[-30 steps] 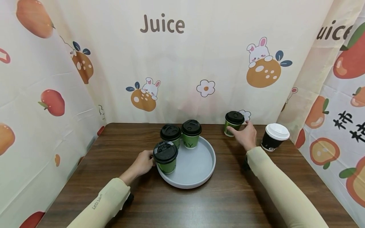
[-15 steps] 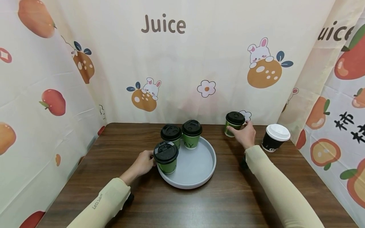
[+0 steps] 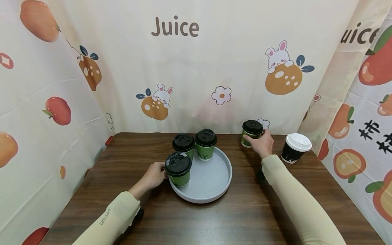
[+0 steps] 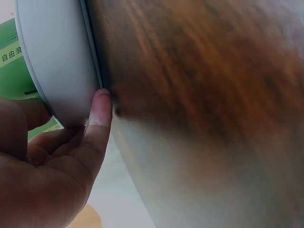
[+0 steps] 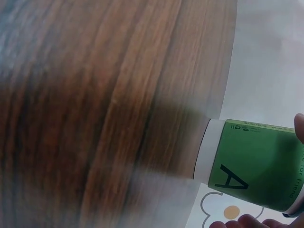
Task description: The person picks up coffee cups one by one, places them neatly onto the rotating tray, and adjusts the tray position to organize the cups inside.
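Note:
At the left side of a round pale grey tray (image 3: 211,177), my left hand (image 3: 154,175) grips the rim. In the left wrist view its thumb is on the inner side of the tray wall (image 4: 59,52) and its fingers lie against the outside. Three green paper cups with black lids stand on the tray: a front cup (image 3: 178,168), a back-left cup (image 3: 183,143) and a back-right cup (image 3: 206,144). Near the back edge, my right hand (image 3: 264,143) holds another green cup (image 3: 251,127) between thumb and fingers. The right wrist view shows this cup's green side (image 5: 259,161).
A black cup with a white lid (image 3: 295,148) stands to the right of my right hand. Everything is on a dark wooden table (image 3: 202,224). A printed curtain (image 3: 193,61) rises behind the table's back edge and along both sides.
My right forearm has shifted slightly left, while the right hand stays at the cup. The left hand, tray and other cups look the same.

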{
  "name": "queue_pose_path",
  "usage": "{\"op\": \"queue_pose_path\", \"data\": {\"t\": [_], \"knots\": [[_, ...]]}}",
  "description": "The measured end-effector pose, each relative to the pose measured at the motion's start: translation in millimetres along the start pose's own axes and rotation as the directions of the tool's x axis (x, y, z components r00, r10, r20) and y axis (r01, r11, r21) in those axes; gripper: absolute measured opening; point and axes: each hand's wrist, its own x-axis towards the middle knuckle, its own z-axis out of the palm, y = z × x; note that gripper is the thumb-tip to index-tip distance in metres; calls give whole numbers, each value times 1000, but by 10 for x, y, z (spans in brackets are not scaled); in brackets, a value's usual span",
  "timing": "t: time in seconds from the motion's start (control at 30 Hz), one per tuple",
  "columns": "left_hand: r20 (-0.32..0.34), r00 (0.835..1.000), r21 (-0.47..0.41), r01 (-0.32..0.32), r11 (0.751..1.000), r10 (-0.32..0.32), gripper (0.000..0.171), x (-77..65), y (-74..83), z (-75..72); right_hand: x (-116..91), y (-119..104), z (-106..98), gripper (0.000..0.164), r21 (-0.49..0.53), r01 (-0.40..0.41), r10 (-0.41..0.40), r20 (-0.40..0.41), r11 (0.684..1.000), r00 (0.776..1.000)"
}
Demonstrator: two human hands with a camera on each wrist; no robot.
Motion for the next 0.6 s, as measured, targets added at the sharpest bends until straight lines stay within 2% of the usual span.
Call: {"op": "queue_pose_path", "data": {"t": [0.2,0.6], "knots": [[3,1000,-12,16,1000,-16,20,5,-1,0,31,-1,9,96,2,-13,13,-5,1000,1000],[6,1000,6,3,1000,-3,18,8,-2,-5,60,-18,19,92,-10,-5,5,-20,1000,1000]]}}
